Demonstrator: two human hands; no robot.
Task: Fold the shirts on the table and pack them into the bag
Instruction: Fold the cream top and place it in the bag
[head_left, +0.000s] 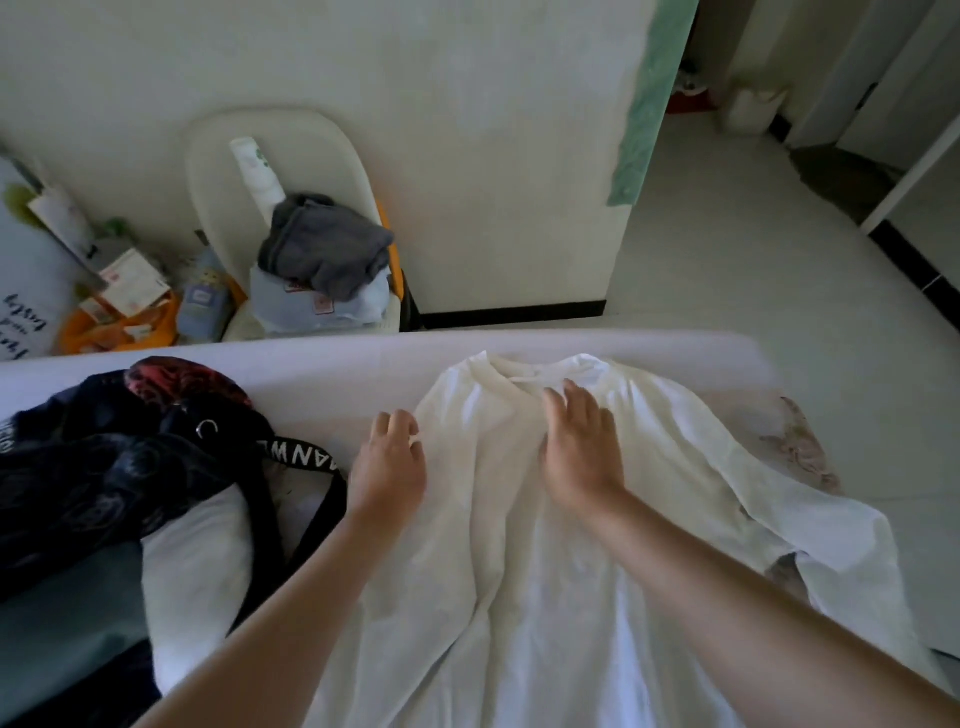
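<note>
One white shirt (519, 545), one dark bag (104, 467), two hands (390, 467) (581, 452), one white chair (208, 171), one table (337, 364)

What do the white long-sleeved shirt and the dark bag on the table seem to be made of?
The white long-sleeved shirt looks like thin matte cloth, perhaps cotton: it lies in soft creases. The dark patterned bag looks like slightly glossy synthetic fabric, slumped and wrinkled; its black lettered strap seems woven webbing.

Left hand (389, 462) curled, seemingly pinching the shirt (519, 597); right hand (582, 447) flat, palm down.
</note>
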